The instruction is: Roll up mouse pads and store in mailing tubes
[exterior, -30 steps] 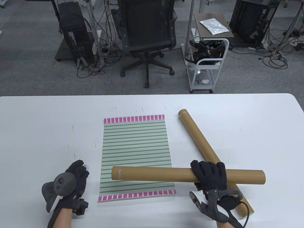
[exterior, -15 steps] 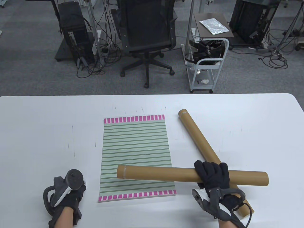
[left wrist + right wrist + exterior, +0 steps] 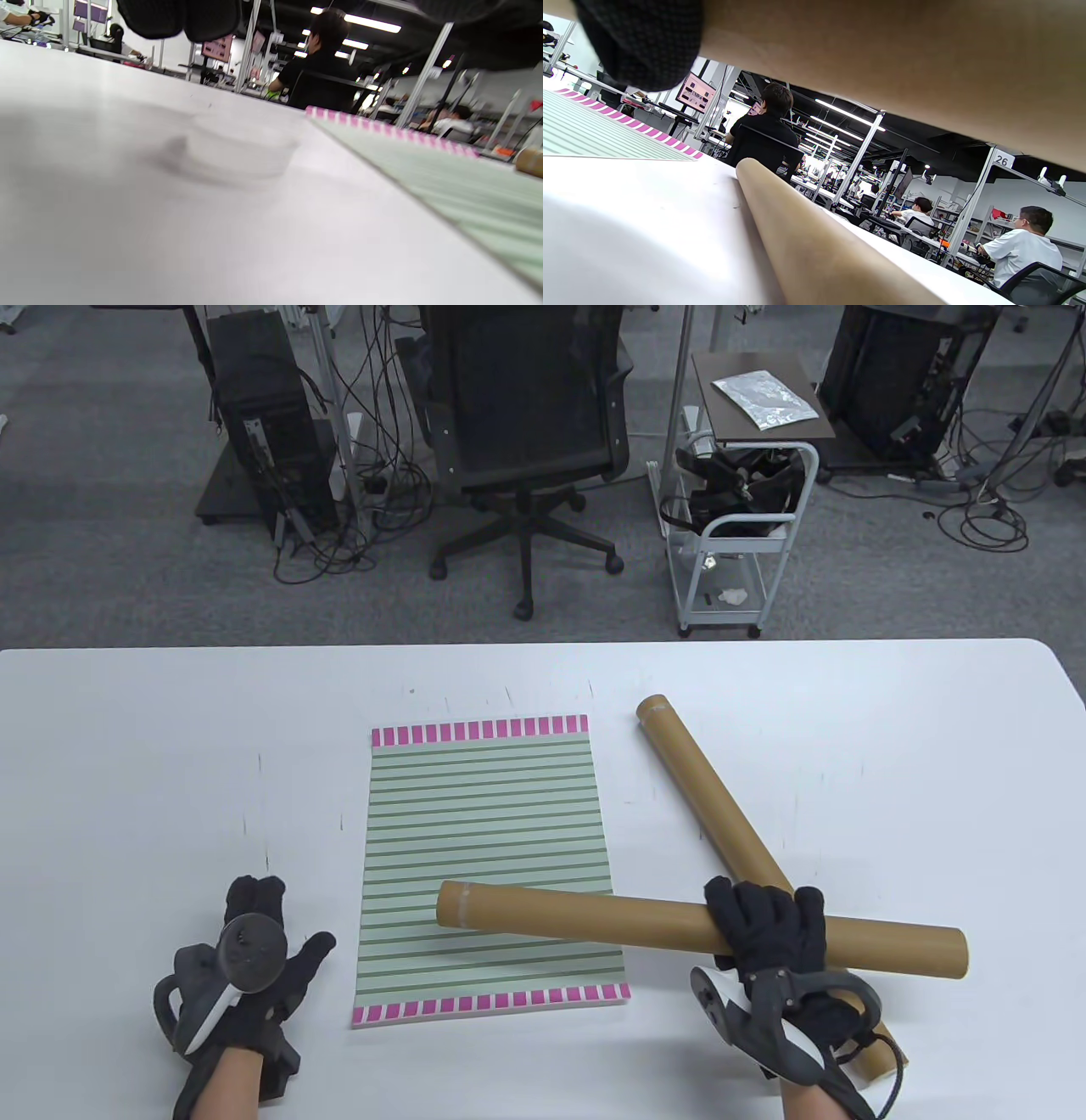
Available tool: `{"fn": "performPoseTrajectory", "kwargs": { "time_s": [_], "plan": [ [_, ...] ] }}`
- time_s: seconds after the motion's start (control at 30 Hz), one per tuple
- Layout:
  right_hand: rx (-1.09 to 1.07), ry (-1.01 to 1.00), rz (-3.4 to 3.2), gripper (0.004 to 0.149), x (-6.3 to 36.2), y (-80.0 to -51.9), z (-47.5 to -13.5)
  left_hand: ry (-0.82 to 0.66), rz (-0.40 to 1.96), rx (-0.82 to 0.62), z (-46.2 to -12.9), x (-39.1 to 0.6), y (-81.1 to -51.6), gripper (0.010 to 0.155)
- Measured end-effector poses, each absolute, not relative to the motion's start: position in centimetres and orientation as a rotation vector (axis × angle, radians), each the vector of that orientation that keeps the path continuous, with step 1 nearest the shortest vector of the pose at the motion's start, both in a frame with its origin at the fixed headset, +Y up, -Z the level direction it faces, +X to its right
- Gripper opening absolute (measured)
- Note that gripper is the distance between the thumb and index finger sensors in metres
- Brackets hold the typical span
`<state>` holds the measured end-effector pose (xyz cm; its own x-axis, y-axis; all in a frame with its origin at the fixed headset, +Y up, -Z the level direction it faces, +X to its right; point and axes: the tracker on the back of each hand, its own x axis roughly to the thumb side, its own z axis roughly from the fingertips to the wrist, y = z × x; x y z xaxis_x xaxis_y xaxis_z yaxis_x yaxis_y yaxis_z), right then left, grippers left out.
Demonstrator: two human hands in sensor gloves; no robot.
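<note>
cardboard tube [image 3: 704, 929] in right hand [image 3: 768, 929] crosses second tube [image 3: 721, 823] and mat [image 3: 484, 823]

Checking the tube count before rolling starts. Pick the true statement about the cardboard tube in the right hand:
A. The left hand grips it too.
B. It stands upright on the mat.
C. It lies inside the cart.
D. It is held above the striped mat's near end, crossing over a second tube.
D: the right hand grips the held tube over the striped mat, crossing the second tube; the left hand is beside the mat, holding nothing.

One tube [image 3: 594, 914] crosses over the mat [image 3: 485, 861] and another tube [image 3: 713, 806].
</note>
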<state>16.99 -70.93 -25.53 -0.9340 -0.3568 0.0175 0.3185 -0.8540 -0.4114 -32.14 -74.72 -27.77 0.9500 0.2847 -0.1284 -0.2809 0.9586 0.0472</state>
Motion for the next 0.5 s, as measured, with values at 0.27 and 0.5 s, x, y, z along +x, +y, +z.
{"fn": "performPoseTrajectory", "kwargs": {
  "time_s": [0.27,0.5],
  "plan": [
    [-0.053,0.413,-2.779,0.076,19.6,-69.1,-27.2,-0.066,0.381,0.178,-27.0,-29.4,-73.1,0.074],
    [0.294,0.248,-2.905,0.079,27.2,-67.1,-28.5,-0.21,0.418,0.157,-26.8,-26.6,-72.6,0.076]
  ]
}}
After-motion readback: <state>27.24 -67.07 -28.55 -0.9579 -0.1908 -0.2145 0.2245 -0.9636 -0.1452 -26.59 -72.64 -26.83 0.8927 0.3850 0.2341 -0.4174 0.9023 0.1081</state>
